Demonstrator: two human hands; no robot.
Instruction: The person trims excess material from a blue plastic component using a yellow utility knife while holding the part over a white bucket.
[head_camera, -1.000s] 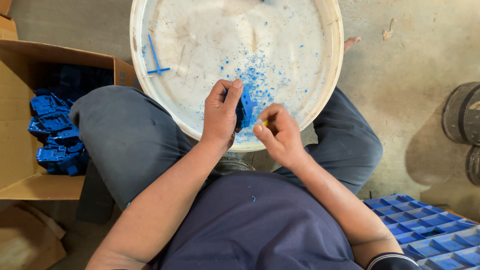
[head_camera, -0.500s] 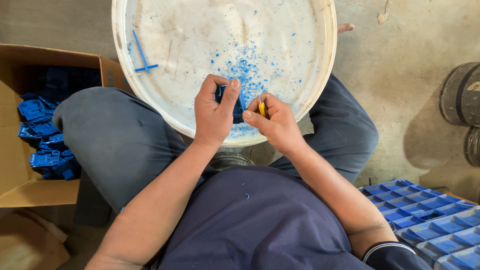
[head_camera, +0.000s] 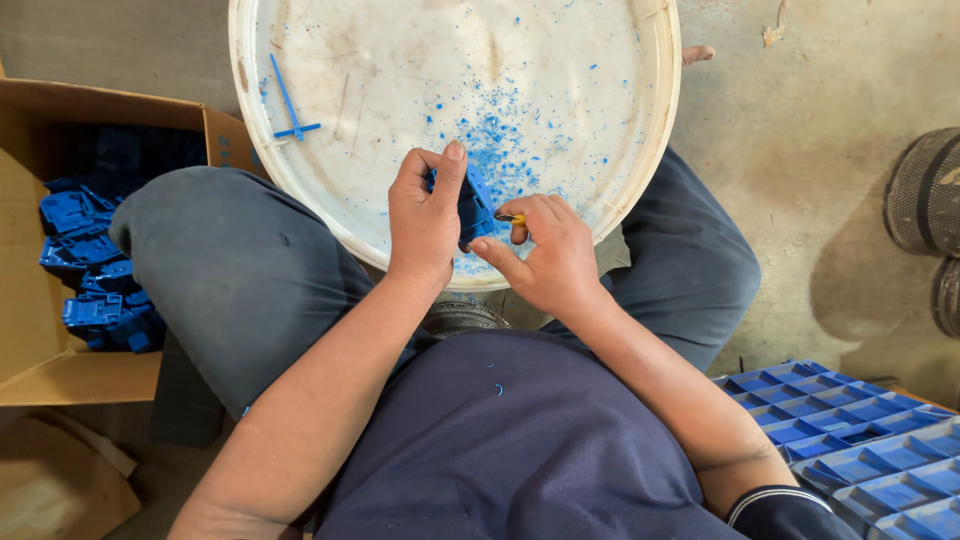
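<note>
**Trimming a blue part over the white tub**

The floor here is bare grey concrete, scuffed and stained, and the person sits on it with knees spread around one big round white plastic tub (head_camera: 640, 130). Its bottom is dusted with blue plastic shavings (head_camera: 500, 140), thickest just ahead of the hands, and one thin blue plastic strip with a crosspiece (head_camera: 290, 105) lies near the tub's left wall.

One open brown cardboard box (head_camera: 60, 360) stands at the person's left knee, holding a heap of blue moulded plastic pieces (head_camera: 90, 270), too tangled to count. At the right hip lie blue compartmented plastic trays (head_camera: 850, 440), overlapping; I cannot tell how many. Two dark ribbed round objects (head_camera: 925, 200) sit at the right edge.

The left hand (head_camera: 425, 225) is closed around a small blue moulded plastic part (head_camera: 472, 205), thumb raised along its top, above the tub's near rim. The right hand (head_camera: 550, 255) pinches a small tool with a yellow handle (head_camera: 510, 218) against that part.

Compared with half a second ago, the grip looks the same; hands and tub sit slightly further right in view.
</note>
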